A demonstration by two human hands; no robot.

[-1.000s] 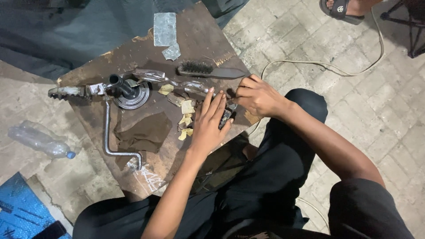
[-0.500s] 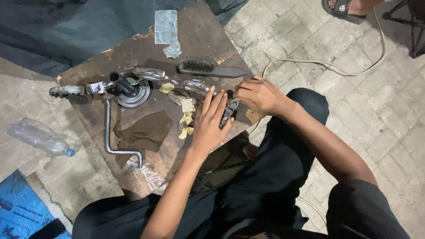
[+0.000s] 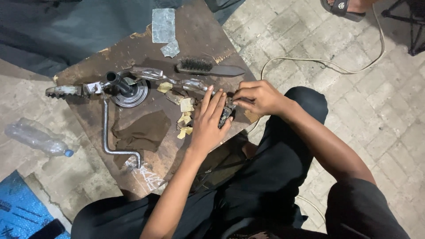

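My left hand [image 3: 208,119] lies flat on a small dark metal part [image 3: 225,117] near the right edge of a rusty work board [image 3: 133,48], pressing it down with fingers stretched. My right hand [image 3: 259,96] pinches the far end of that same part with curled fingers. Several yellowish scraps of sandpaper [image 3: 185,113] lie just left of my left hand. A shiny metal lever [image 3: 164,77] stretches across the board behind my hands.
A wire brush [image 3: 208,67] lies at the board's far side. A round metal disc with a shaft [image 3: 128,90], a bent steel rod [image 3: 106,132] and a brown rag [image 3: 144,130] sit to the left. A plastic bottle [image 3: 35,137] and a white cable [image 3: 318,62] are on the paved floor.
My right hand has shifted slightly left along the dark part. My left hand stays pressed on it, fingers a little more spread.
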